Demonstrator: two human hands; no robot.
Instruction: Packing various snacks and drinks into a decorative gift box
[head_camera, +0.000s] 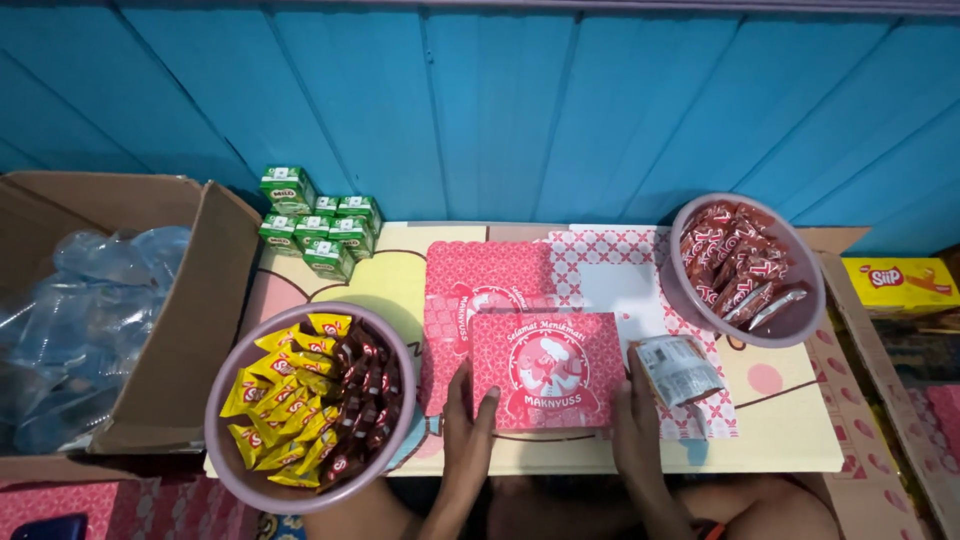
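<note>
1. Both hands hold a pink snack box (547, 371) by its sides: the left hand (466, 425) presses its left edge with the thumb raised onto the lid, and the right hand (635, 420) grips the right edge.
2. Pinched in the right hand as well is a small clear-and-grey snack packet (680, 368), which sticks out to the right of the box.
3. Forearms come up from the bottom edge of the view, wrists close to the table's near rim.
4. Closed and flat-topped, the box is pink with a white round cartoon print on its lid; it sits at the near middle of the table, on top of flat pink patterned box sheets (600, 270).
5. Left of it stands a purple bowl (228, 470) of yellow and brown wrapped snacks; at the far right, another purple bowl (800, 325) holds red wrappers.
6. Green drink cartons (318, 222) are clustered at the table's far left.
7. Underneath is a low table (780, 440) with a pastel cartoon top, set against a blue plank wall (500, 110); an open cardboard box (190, 330) of clear plastic cups stands to the left.
</note>
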